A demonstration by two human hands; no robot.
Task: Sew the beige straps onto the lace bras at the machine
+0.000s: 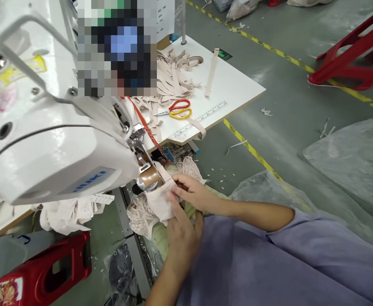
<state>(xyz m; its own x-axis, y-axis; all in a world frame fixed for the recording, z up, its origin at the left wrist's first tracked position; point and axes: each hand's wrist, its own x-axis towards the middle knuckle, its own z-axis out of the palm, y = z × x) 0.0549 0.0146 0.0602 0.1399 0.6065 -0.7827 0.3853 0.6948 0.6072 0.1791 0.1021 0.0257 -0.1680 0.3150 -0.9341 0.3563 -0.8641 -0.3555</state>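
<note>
A pale pink fabric piece (160, 200) with lace parts (141, 216) lies at the free end of the sewing machine (65, 161). A narrow strip (162, 171) of like colour runs from the needle area onto its upper edge. My left hand (182, 233) reaches up from the bottom, its fingers closed on the fabric's near edge. Coming in from the right, my right hand (197, 193) pinches the same edge where strip and cloth meet. Both hands almost touch. The fingertips' undersides are hidden.
On the white table (237, 85) lie a heap of beige strips (173, 76), scissors (180, 109) with red and yellow handles, and a printed ruler. A red stool (59, 272) stands lower left, another (348, 55) upper right. Plastic sheets (352, 161) cover some floor.
</note>
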